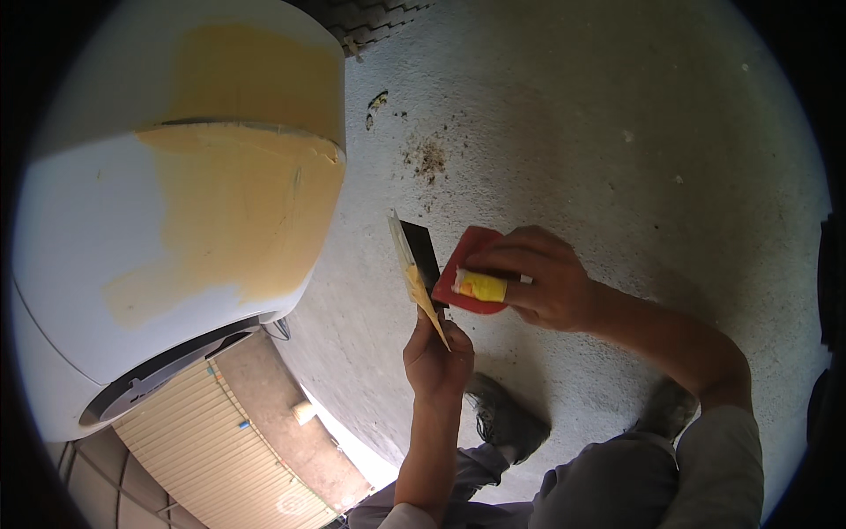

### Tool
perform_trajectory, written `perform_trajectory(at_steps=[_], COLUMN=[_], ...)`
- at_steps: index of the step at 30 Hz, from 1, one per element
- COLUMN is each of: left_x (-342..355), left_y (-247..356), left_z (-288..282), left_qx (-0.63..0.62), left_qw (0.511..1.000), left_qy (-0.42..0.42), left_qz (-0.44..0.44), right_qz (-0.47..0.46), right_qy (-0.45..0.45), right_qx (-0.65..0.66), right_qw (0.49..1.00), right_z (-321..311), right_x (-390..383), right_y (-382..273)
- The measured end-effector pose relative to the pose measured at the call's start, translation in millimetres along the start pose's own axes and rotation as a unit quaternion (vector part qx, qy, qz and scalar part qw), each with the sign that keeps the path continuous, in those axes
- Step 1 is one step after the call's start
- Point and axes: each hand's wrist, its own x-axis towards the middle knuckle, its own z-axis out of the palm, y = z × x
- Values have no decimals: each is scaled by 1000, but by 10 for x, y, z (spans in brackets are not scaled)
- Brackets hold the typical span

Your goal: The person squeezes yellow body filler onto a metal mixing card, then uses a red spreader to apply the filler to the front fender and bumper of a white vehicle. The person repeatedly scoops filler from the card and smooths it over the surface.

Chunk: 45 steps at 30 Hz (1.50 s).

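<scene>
My left hand (pixel 438 357) is closed round the lower end of a thin dark board (pixel 421 247) held on edge. Yellow-tan putty (pixel 416 280) coats its left side and lower edge. A red plastic spreader (pixel 476 242) is gripped between the fingers and thumb of my right hand (pixel 551 278), its left edge touching or very close to the board. Along my right thumb is a short yellow sleeve or tube (pixel 483 285) with a whitish end; I cannot tell which. To the left, a white car body panel (pixel 84 203) carries a broad patch of yellow-tan filler (pixel 229 194).
Rough grey concrete floor (pixel 617 159) stretches ahead and right, with dark crumbs (pixel 427 159) scattered on it. A tyre (pixel 379 19) shows at the top. My shoes (pixel 507 414) stand below my hands. A ribbed cream panel (pixel 220 432) lies at lower left.
</scene>
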Motion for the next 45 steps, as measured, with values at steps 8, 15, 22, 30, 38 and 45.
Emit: perform_trajectory(at_steps=[8, 15, 22, 30, 38, 45], left_x=[-44, -91, -54, 248, 211, -24], left_y=[-30, -4, -55, -643, -1322, -1266], left_z=[-116, -214, -150, 435, 1348, 2238], left_qx=[34, 63, 93, 202, 189, 148], left_qw=[996, 994, 994, 971, 933, 929], left_qy=[80, 85, 57, -106, -252, -301], left_qz=[0, 13, -3, -72, -173, -153], right_qz=[-134, -126, 2, 392, 271, 289], right_qy=[219, 243, 143, 230, 296, 259], right_qx=[-93, -53, 58, 346, 381, 269], right_qw=[962, 960, 988, 820, 833, 881], right_z=[8, 379, 50, -1090, -2141, -2488], right_x=[1075, 1075, 471, 388, 873, 1246], right_y=[447, 421, 139, -76, -555, -1163])
